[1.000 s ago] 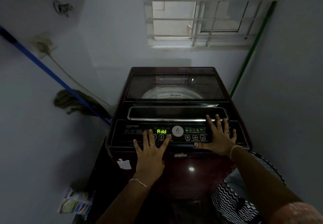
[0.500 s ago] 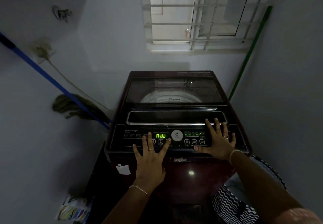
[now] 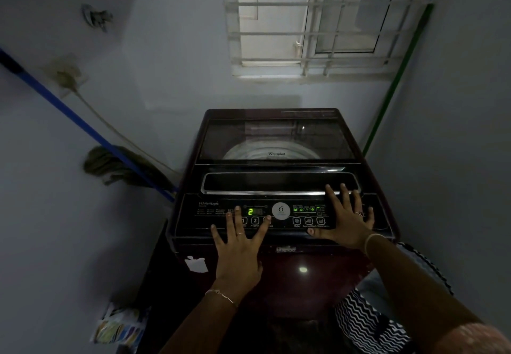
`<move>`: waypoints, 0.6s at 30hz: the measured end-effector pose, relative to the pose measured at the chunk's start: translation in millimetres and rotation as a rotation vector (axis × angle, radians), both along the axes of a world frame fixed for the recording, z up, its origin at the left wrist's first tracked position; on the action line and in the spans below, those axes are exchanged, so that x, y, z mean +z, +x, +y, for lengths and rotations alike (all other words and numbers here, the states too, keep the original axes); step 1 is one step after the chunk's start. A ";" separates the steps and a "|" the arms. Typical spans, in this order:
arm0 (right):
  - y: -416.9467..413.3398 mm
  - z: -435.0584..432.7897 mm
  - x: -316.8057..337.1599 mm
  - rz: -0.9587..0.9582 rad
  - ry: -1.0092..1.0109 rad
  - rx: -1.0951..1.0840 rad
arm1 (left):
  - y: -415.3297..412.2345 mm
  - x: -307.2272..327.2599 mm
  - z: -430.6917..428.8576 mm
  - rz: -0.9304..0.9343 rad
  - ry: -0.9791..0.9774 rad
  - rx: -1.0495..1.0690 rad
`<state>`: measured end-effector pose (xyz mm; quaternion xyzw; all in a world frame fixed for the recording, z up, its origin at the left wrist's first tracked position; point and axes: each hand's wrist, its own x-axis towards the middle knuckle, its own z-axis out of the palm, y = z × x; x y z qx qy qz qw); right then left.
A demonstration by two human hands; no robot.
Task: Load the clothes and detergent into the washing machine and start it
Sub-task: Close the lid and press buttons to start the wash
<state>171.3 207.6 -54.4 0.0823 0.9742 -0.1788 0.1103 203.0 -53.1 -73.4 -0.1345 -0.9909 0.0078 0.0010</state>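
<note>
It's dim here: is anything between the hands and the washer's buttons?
Nothing visible. The left hand and right hand lie spread on the maroon washing machine's black control panel, a left fingertip at its round buttons.

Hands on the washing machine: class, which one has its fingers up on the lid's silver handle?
The right hand: its fingers reach the silver handle; the left hand lies lower, by the numbered buttons.

Home laundry nook: top-load washer (image 3: 279, 143), mop (image 3: 110, 165) on wall, barred window (image 3: 312, 22).
</note>
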 end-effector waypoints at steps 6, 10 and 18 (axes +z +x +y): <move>0.3 0.6 -0.6 0.002 -0.006 0.001 | -0.6 -1.2 -0.4 -0.005 0.005 0.001; 0.4 0.2 -0.5 0.000 0.003 -0.001 | -0.2 -0.4 -1.2 -0.003 0.000 -0.001; 0.8 0.0 -0.9 0.004 -0.006 -0.005 | 0.0 -0.5 -0.9 0.000 0.007 0.001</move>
